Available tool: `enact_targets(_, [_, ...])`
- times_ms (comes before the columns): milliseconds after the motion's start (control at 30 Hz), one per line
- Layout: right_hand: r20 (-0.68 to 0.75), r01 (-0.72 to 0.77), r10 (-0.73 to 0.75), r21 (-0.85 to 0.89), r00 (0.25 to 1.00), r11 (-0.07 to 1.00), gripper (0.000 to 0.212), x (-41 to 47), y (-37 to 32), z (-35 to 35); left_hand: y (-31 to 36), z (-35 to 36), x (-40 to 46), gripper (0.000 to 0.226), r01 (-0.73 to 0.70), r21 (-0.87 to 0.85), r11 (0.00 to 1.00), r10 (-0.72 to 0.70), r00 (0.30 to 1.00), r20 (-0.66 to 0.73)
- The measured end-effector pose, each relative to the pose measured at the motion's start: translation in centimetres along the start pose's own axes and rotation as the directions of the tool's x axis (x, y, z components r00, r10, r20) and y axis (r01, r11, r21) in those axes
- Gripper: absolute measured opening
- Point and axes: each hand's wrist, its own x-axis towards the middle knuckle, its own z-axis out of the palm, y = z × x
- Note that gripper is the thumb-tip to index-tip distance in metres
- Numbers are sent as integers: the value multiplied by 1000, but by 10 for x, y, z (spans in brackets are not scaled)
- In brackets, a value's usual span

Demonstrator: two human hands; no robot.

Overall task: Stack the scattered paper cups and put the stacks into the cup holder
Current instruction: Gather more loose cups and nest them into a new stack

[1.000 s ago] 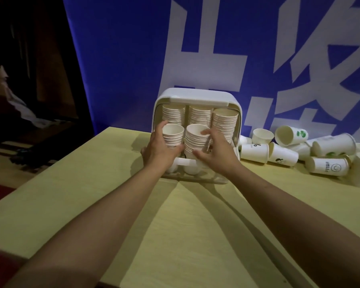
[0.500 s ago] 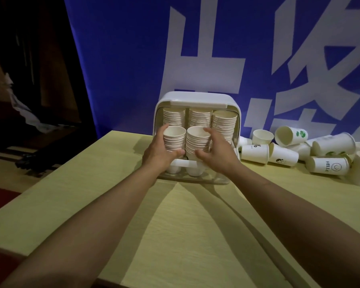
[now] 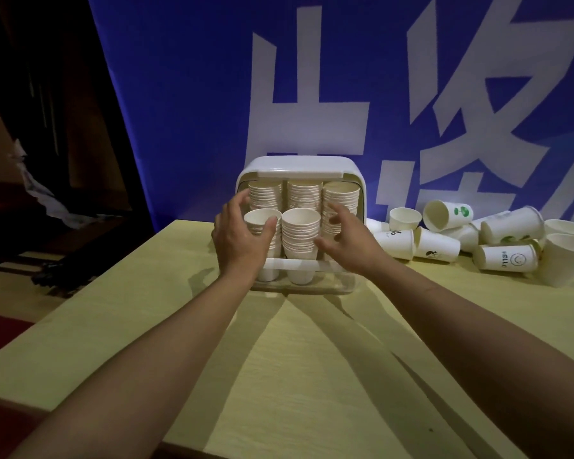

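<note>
The white cup holder stands at the table's far edge, its lid raised. Three cup stacks fill its back row. Two shorter stacks stand in front. My left hand curls round the front left stack, thumb across its front and fingers behind it. The front middle stack stands upright beside it. My right hand hovers to its right with fingers spread and relaxed, only the thumb tip close to it. Loose paper cups lie scattered to the right.
The yellow table stretches toward me between my forearms. A blue banner with white characters hangs right behind the holder. Several of the loose cups, plain and printed, lie tipped over near the right edge. A dark room lies to the left.
My right hand has let go of the front middle stack and drawn back to the right with spread fingers. The left hand stays round the left stack. The view has shifted slightly.
</note>
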Motion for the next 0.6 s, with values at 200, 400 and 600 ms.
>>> enact_targets(200, [-1, 26, -26, -58, 1000, 998, 47, -33, 17, -70, 93, 47, -33, 28, 119, -455, 883, -85, 992, 96])
enact_targets(400, [-99, -98, 81, -175, 992, 980, 24, -79, 88, -154, 166, 136, -97, 14, 492, -477, 728, -38, 724, 688])
enact_targets(600, [-30, -410, 410, 0, 912, 912, 18, -126, 172, -236, 197, 204, -160, 17, 577, -312, 755, 198, 253, 947])
